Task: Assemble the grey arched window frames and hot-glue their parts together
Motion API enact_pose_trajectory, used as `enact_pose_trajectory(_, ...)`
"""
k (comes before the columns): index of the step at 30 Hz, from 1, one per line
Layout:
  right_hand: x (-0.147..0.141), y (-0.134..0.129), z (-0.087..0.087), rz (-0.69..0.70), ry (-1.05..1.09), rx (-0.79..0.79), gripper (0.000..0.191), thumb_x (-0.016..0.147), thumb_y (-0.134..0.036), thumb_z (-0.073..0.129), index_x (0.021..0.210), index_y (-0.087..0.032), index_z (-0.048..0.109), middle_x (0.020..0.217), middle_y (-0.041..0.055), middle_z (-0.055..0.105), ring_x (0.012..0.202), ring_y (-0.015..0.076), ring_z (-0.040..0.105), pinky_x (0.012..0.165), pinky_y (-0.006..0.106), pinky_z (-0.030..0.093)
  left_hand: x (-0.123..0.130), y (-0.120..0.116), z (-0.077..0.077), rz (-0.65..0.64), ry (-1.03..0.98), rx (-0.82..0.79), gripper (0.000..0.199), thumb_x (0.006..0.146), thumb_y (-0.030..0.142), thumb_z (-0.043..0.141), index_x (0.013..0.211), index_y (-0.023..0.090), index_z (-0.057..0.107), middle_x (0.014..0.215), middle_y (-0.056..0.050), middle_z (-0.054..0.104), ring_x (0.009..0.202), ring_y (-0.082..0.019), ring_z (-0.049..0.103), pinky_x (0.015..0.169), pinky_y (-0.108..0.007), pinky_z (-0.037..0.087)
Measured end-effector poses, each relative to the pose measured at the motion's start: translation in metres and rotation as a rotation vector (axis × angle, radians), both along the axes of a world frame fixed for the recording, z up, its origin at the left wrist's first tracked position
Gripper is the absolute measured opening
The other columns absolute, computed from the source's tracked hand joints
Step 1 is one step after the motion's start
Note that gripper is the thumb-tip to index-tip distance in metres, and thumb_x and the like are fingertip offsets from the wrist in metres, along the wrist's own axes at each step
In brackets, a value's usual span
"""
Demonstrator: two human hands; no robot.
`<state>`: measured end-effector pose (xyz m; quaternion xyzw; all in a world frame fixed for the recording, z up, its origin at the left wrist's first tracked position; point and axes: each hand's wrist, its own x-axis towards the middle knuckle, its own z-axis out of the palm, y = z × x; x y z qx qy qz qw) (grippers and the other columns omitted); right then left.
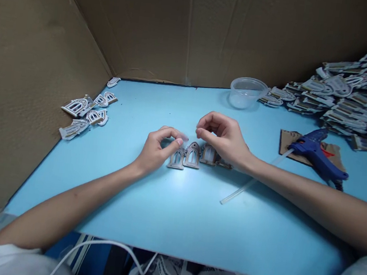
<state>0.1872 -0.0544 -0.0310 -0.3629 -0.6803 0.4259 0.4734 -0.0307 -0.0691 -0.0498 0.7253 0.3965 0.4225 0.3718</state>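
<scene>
2 bare hands sit above 4 brown arched cardboard window frames (192, 155) on a pale blue tabletop (258, 234): the left hand (157, 148) pinches a small translucent scrap (183, 136), the right hand (221, 137) curls shut, holding nothing visible.

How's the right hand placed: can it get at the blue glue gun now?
Probably yes: the right hand is up over the blue tabletop left of the glue gun, with only the clear glue stick nearby, passing under the forearm.

Four small brown arched window frames (192, 155) lie flat on a pale blue tabletop (174, 216), in a slightly uneven row running toward 3 o'clock. Each has a pointed top and pale openings. The frame at the 3 o'clock end is partly hidden.
</scene>
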Motion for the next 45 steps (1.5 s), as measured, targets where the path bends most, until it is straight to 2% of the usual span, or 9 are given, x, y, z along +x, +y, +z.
enact_pose_trajectory(3,0.008,0.001,0.005,0.041,-0.151,0.016,0.009,0.087,-0.024,0.064,0.083,-0.016,0.065,0.080,0.0026,0.064,0.074,0.0146,0.056,0.068,0.030,0.043,-0.002,0.001,0.001,-0.055,-0.016,-0.055,0.028,0.101,0.043,0.061,0.090,0.017,0.062,0.100,-0.009,0.075,0.098,-0.022,0.071,0.088,-0.035,0.054)
enact_pose_trajectory(8,0.014,-0.003,0.002,0.220,-0.355,-0.085,0.015,0.090,-0.023,0.061,0.091,-0.015,0.074,0.076,0.0030,0.069,0.068,0.0153,0.058,0.065,0.030,0.043,-0.004,0.003,-0.001,-0.109,-0.031,-0.137,0.033,0.103,0.049,0.058,0.091,0.018,0.054,0.097,-0.009,0.076,0.100,-0.023,0.073,0.088,-0.034,0.054)
enact_pose_trajectory(12,0.011,-0.007,-0.003,0.157,-0.392,-0.039,0.023,0.087,-0.015,0.061,0.106,-0.015,0.073,0.074,0.0004,0.069,0.065,0.0141,0.058,0.066,0.029,0.042,-0.005,0.004,-0.002,-0.125,0.002,-0.166,0.034,0.104,0.050,0.057,0.093,0.019,0.053,0.095,-0.008,0.078,0.099,-0.023,0.074,0.087,-0.035,0.055)
enact_pose_trajectory(17,0.007,-0.010,-0.007,0.145,-0.418,0.127,0.023,0.083,-0.004,0.057,0.093,-0.015,0.076,0.088,0.0043,0.070,0.077,0.0143,0.059,0.073,0.029,0.043,-0.008,0.006,-0.003,-0.111,0.015,-0.176,0.035,0.103,0.051,0.058,0.091,0.019,0.052,0.098,-0.009,0.079,0.113,-0.026,0.073,0.087,-0.035,0.056)
enact_pose_trajectory(21,0.005,-0.011,-0.011,0.066,-0.364,0.033,0.022,0.085,-0.008,0.060,0.102,-0.015,0.073,0.077,-0.0002,0.068,0.069,0.0125,0.057,0.066,0.027,0.040,-0.009,0.007,-0.004,-0.129,0.017,-0.197,0.036,0.103,0.052,0.058,0.092,0.018,0.052,0.099,-0.009,0.079,0.102,-0.025,0.075,0.087,-0.037,0.057)
enact_pose_trajectory(26,0.003,-0.012,-0.013,0.007,-0.264,0.003,0.004,0.083,-0.012,0.067,0.085,-0.015,0.068,0.075,-0.0010,0.067,0.066,0.0110,0.053,0.064,0.026,0.039,-0.007,0.006,-0.004,-0.125,0.019,-0.193,0.034,0.104,0.051,0.058,0.094,0.018,0.053,0.100,-0.009,0.079,0.101,-0.025,0.075,0.086,-0.038,0.057)
enact_pose_trajectory(30,0.002,-0.012,-0.014,-0.008,-0.295,0.006,0.007,0.083,-0.011,0.069,0.082,-0.015,0.073,0.075,-0.0007,0.068,0.064,0.0109,0.049,0.066,0.028,0.038,-0.007,0.005,-0.004,-0.126,0.024,-0.164,0.034,0.104,0.050,0.058,0.093,0.018,0.054,0.101,-0.009,0.079,0.098,-0.024,0.076,0.084,-0.037,0.056)
enact_pose_trajectory(38,0.003,-0.013,-0.020,-0.008,-0.356,0.124,0.008,0.088,-0.014,0.071,0.084,-0.017,0.077,0.081,0.0015,0.069,0.073,0.0130,0.052,0.070,0.029,0.038,-0.007,0.004,-0.005,-0.132,0.020,-0.128,0.033,0.104,0.049,0.058,0.093,0.018,0.055,0.098,-0.008,0.078,0.097,-0.023,0.075,0.087,-0.036,0.054)
enact_pose_trajectory(45,-0.001,-0.016,-0.015,-0.037,-0.257,-0.003,0.009,0.085,-0.020,0.077,0.080,-0.015,0.071,0.075,-0.0005,0.069,0.064,0.0107,0.049,0.063,0.028,0.036,-0.006,0.006,-0.006,-0.130,0.030,-0.101,0.031,0.104,0.047,0.059,0.094,0.017,0.057,0.095,-0.005,0.075,0.088,-0.018,0.072,0.081,-0.031,0.051)
